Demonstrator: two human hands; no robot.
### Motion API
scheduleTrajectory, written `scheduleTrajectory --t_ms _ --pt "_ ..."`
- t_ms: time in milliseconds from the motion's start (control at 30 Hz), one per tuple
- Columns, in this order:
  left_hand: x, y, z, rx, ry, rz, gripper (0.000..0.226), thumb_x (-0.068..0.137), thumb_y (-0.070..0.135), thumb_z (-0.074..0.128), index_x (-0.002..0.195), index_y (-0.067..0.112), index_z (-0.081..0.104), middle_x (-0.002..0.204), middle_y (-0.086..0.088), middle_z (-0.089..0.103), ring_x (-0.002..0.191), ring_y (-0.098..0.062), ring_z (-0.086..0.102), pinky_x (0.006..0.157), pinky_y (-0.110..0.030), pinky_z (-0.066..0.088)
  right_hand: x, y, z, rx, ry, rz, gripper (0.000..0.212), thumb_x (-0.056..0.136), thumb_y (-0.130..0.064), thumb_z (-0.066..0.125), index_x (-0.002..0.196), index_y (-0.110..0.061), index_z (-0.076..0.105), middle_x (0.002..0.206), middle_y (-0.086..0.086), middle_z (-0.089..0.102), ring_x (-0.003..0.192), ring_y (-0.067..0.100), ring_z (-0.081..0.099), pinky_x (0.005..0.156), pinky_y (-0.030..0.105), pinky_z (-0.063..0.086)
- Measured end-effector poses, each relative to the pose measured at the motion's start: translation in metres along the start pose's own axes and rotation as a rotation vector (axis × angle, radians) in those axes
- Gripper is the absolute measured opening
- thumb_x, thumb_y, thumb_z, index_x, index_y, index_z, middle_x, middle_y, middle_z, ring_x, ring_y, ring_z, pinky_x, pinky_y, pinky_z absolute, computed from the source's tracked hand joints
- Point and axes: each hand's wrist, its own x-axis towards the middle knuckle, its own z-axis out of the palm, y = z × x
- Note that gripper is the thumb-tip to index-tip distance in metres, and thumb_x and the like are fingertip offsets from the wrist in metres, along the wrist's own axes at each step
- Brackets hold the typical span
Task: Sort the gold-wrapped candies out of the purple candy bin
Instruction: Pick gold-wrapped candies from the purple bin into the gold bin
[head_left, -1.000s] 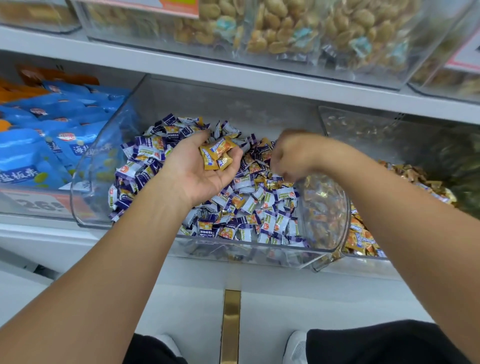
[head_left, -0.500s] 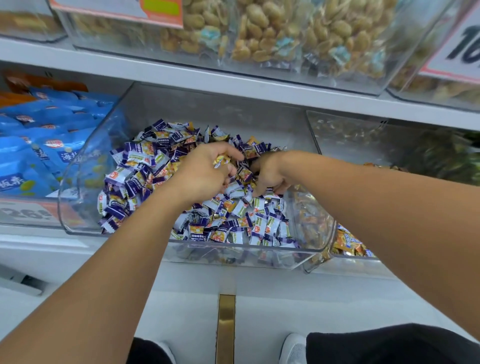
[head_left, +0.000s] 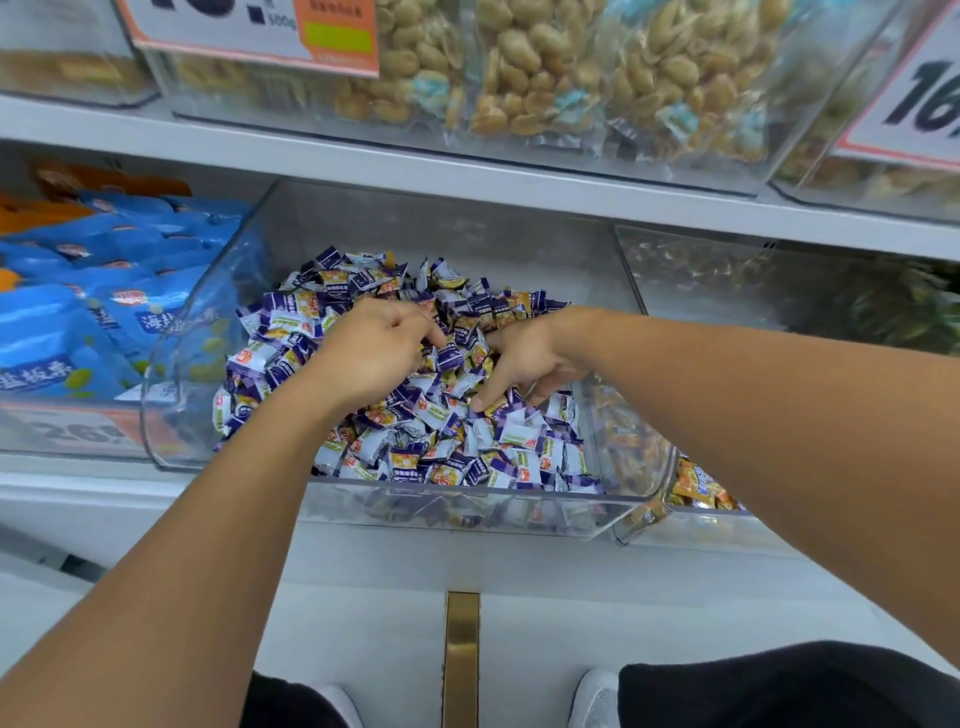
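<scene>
A clear plastic bin (head_left: 467, 501) on the lower shelf holds a heap of purple-and-white wrapped candies (head_left: 519, 447), with a few gold-toned wrappers (head_left: 517, 302) mixed in. Both of my hands are inside it, on top of the heap. My left hand (head_left: 374, 353) is palm down with its fingers curled closed, and what it holds is hidden from me. My right hand (head_left: 524, 358) is beside it, fingers spread and pushed in among the candies, thumb resting on the pile.
A second clear bin (head_left: 696, 486) with orange-gold candies adjoins on the right. Blue snack packets (head_left: 78, 322) fill the bin on the left. Bins of wrapped nuts (head_left: 571, 78) and price cards (head_left: 249, 26) overhang on the upper shelf.
My left hand, which lay palm up with gold candies on it, has closed over them and turned palm down onto the heap. My right hand has dug into the candies beside it.
</scene>
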Motion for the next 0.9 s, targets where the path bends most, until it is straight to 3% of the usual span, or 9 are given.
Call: scheduleTrajectory --t_ms 167,267,367,433,467,500,533,767,900 --pt "-0.001 0.001 0.003 -0.014 -0.011 -0.013 0.035 0.102 0.024 0.041 0.089 0.017 0.072 0.11 0.003 0.065 0.049 -0.015 0.043 0.046 -0.023 0.03 -0.007 -0.002 0.009 -0.002 -0.16 0.011 0.1 0.077 -0.019 0.084 0.156 -0.012 0.023 0.164 0.009 0.021 0.148 0.026 0.027 0.12 0.048 0.024" --pt "-0.002 0.001 0.004 0.0 -0.021 -0.012 0.034 0.102 0.025 0.042 0.089 0.015 0.072 0.128 -0.009 0.062 0.047 -0.014 0.043 0.044 -0.022 0.03 -0.011 -0.001 0.0 0.081 -0.271 -0.033 0.037 0.078 -0.01 0.082 0.105 -0.016 0.058 0.122 0.01 0.065 0.094 0.011 0.066 0.099 0.032 0.05" --pt "-0.005 0.0 0.005 -0.016 -0.005 0.012 0.031 0.102 0.031 0.047 0.087 0.017 0.071 0.124 -0.005 0.063 0.064 -0.016 0.065 0.058 -0.033 0.05 -0.027 -0.001 -0.008 0.225 -0.317 -0.151 0.012 0.089 -0.003 0.069 0.092 -0.011 0.061 0.092 0.007 0.071 0.089 0.021 0.067 0.083 0.034 0.057" --pt "-0.005 0.001 0.004 -0.051 0.002 0.018 0.03 0.101 0.034 0.051 0.085 0.018 0.07 0.102 0.006 0.067 0.088 -0.022 0.068 0.077 -0.047 0.054 -0.04 0.0 -0.011 0.251 -0.321 -0.233 0.013 0.092 -0.004 0.065 0.101 -0.012 0.063 0.091 0.007 0.07 0.08 0.019 0.068 0.07 0.029 0.06" --pt "-0.005 0.002 0.004 -0.078 -0.004 0.023 0.032 0.101 0.036 0.051 0.084 0.017 0.07 0.102 0.006 0.06 0.091 0.003 0.037 0.067 -0.042 0.054 -0.047 0.001 -0.013 0.252 -0.302 -0.261 0.016 0.093 -0.005 0.064 0.107 -0.013 0.064 0.09 0.006 0.069 0.076 0.017 0.068 0.067 0.027 0.059" --pt "-0.005 0.004 0.004 -0.097 -0.014 0.031 0.035 0.101 0.039 0.051 0.083 0.017 0.071 0.064 -0.004 0.066 0.047 0.001 0.039 0.053 -0.033 0.048 -0.052 0.004 -0.015 0.253 -0.275 -0.283 0.019 0.093 -0.007 0.065 0.11 -0.014 0.064 0.09 0.005 0.069 0.076 0.016 0.067 0.068 0.027 0.059" --pt "-0.006 0.006 0.004 -0.098 -0.028 0.045 0.037 0.101 0.042 0.051 0.081 0.018 0.072 0.057 0.006 0.047 0.041 -0.003 0.036 0.046 -0.026 0.037 -0.057 0.007 -0.016 0.262 -0.246 -0.295 0.02 0.093 -0.008 0.066 0.111 -0.014 0.065 0.09 0.005 0.069 0.078 0.017 0.067 0.073 0.029 0.058" --pt "-0.013 0.015 0.005 -0.197 -0.191 -0.031 0.037 0.097 0.05 0.052 0.094 0.021 0.073 0.061 -0.003 0.046 0.043 -0.011 0.031 0.039 -0.019 0.028 -0.069 0.015 -0.015 0.41 -0.07 -0.32 0.018 0.093 -0.015 0.068 0.111 -0.016 0.066 0.086 -0.002 0.069 0.076 0.018 0.069 0.085 0.04 0.06" --pt "-0.017 0.015 0.003 -0.195 -0.303 -0.071 0.027 0.091 0.052 0.062 0.092 0.027 0.072 0.064 0.0 0.047 0.047 -0.01 0.032 0.04 -0.019 0.028 -0.072 0.011 -0.017 0.618 -0.029 -0.267 0.017 0.095 -0.01 0.064 0.112 -0.011 0.064 0.088 0.006 0.07 0.07 0.017 0.068 0.075 0.037 0.063"
